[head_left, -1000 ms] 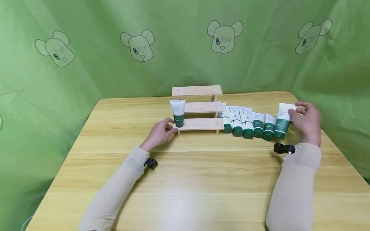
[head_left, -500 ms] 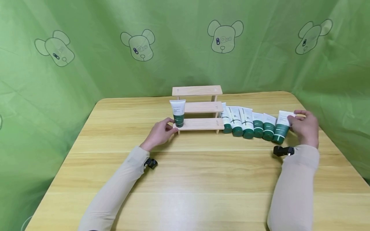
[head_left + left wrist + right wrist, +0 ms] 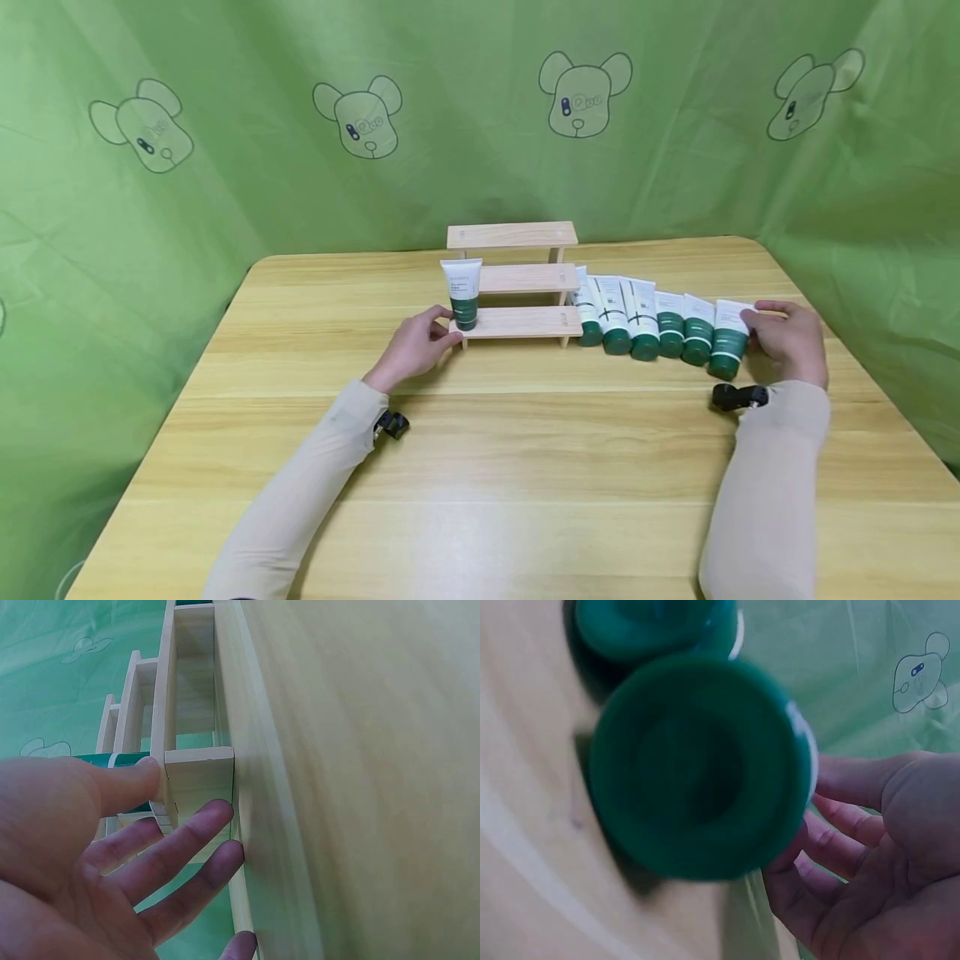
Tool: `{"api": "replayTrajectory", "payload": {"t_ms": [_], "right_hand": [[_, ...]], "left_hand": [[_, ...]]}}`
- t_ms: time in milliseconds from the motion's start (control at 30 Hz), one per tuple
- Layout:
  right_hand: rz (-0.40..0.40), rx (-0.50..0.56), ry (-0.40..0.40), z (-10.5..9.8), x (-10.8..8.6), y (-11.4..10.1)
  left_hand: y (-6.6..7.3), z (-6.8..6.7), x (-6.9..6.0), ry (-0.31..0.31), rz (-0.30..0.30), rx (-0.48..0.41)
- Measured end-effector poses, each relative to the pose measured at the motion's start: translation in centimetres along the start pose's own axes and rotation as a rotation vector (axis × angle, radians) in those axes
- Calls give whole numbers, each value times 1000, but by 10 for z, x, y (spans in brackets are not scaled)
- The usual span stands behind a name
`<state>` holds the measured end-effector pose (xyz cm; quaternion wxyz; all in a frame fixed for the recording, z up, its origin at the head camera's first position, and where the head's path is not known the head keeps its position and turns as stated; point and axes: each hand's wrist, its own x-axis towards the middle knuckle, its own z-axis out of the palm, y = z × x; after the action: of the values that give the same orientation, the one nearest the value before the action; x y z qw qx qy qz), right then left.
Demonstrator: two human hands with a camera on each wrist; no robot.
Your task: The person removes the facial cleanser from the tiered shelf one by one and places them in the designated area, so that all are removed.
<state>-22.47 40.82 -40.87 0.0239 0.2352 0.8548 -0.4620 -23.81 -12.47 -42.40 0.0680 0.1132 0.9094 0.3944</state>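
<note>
A small wooden three-step display stand point(image 3: 525, 321) stands near the table's back edge. My left hand point(image 3: 416, 346) holds the left end of its lowest step, thumb on the board and fingers by the end support point(image 3: 201, 780). One white and green squeeze tube point(image 3: 463, 293) stands cap-down on that end. At the right, my right hand point(image 3: 787, 337) pinches the white end of another squeeze tube point(image 3: 727, 340), the last in a leaning row. Its green cap point(image 3: 697, 769) fills much of the right wrist view, partly in front of the fingers.
Between the stand and the right hand, several similar tubes point(image 3: 641, 321) lie side by side, caps toward the front. The wooden table point(image 3: 487, 467) stretches forward of them. A green curtain point(image 3: 480, 125) hangs behind and at both sides.
My right hand has brought its tube down and toward the front, at the right end of the row; the neighbouring tube has shifted slightly. The left hand and the stand stay put.
</note>
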Motion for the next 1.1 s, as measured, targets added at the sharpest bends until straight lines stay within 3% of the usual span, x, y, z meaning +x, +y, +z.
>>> {"api": "replayTrajectory", "payload": {"t_ms": [100,300,467,867,1100], "right_hand": [[11,4,-18,0,2,4],[51,141,-49,0,2,8],[42,158,-55,-2,-3,7],[0,5,-142,-8,2,9],[-54,-61,-101,-3,-6,-2]], "left_hand": [[0,0,0,1,-1,1],[-1,1,1,2,-2,-4],[-1,1,1,2,-5,-4],[0,0,0,3,9,1],[-1,0,1,3,11,3]]}}
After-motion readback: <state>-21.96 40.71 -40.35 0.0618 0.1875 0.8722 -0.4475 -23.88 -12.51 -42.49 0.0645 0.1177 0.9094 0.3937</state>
